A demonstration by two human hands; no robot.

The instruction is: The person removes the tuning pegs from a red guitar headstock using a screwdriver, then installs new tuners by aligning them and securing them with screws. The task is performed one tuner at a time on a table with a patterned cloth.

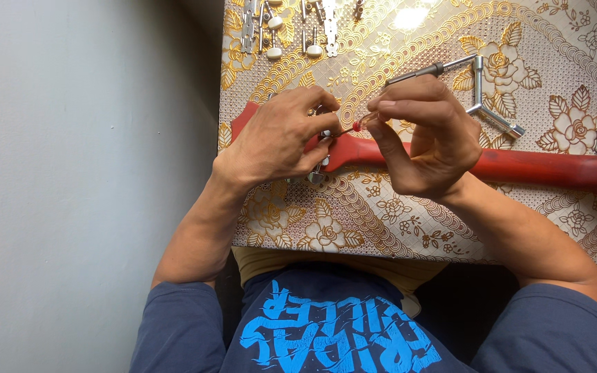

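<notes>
Guitar neck: one red neck (533, 166) lies flat across the table, running from the right edge to the headstock at the left, under both hands.
Headstock: one red headstock (247, 116), mostly covered by the left hand; only its tip and a lower edge show.
Screwdriver: one small tool with a red handle end (357, 126) and a thin shaft pointing left toward the headstock; it may be a mini screwdriver, too small to tell for sure.
Left hand: palm down on the headstock (278, 135), fingers curled over it and pressing it to the table, thumb toward the neck.
Right hand: raised just above the neck (426, 138), wrist bent, thumb and forefinger pressed together, pinching the red handle end; the other fingers fold loosely underneath.
Wrench: one grey three-armed wrench (477, 88) lies on the table just behind the right hand, apart from the neck.
Tuners: several metal tuning pegs with pale knobs (274, 34) lie in a loose group at the table's far left corner, well apart from the hands; count unclear, at least four knobs show.
Table: one cloth with gold floral pattern (554, 62) covers it.
Wall: plain grey surface (70, 138) to the left.
</notes>
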